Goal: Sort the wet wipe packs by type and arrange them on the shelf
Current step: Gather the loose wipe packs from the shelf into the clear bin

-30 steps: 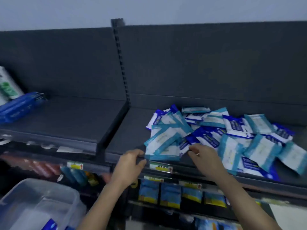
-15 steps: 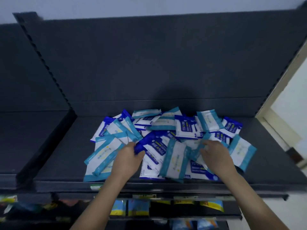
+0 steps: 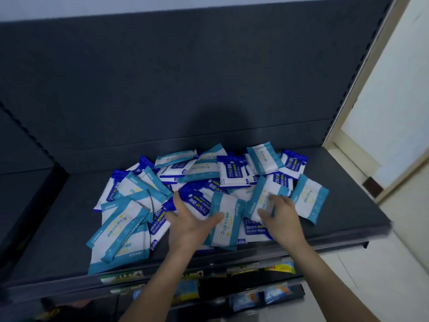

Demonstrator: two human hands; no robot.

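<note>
A loose pile of wet wipe packs lies on the dark grey shelf [image 3: 348, 205]. Two kinds are mixed: teal-and-white packs [image 3: 120, 231] and dark-blue-and-white alcohol wipe packs [image 3: 234, 173]. My left hand [image 3: 185, 226] is at the pile's front middle. Its fingers curl round the edge of a dark blue pack [image 3: 199, 203] and its thumb lies across a teal pack [image 3: 226, 231]. My right hand [image 3: 283, 219] pinches a tilted teal pack [image 3: 261, 196] between thumb and fingers. Packs under both hands are partly hidden.
The shelf's back panel [image 3: 209, 89] rises behind the pile. Bare shelf shows left [image 3: 69, 205] and right of the packs. A neighbouring shelf [image 3: 21, 194] adjoins on the left. Price tags [image 3: 241, 268] line the front edge above lower shelves of goods [image 3: 255, 298]. A pale door frame [image 3: 371, 112] stands right.
My hands left the shelf's front edge and went into the pile. The left took hold of a dark blue pack, the right a teal one. The view swung right and nearer.
</note>
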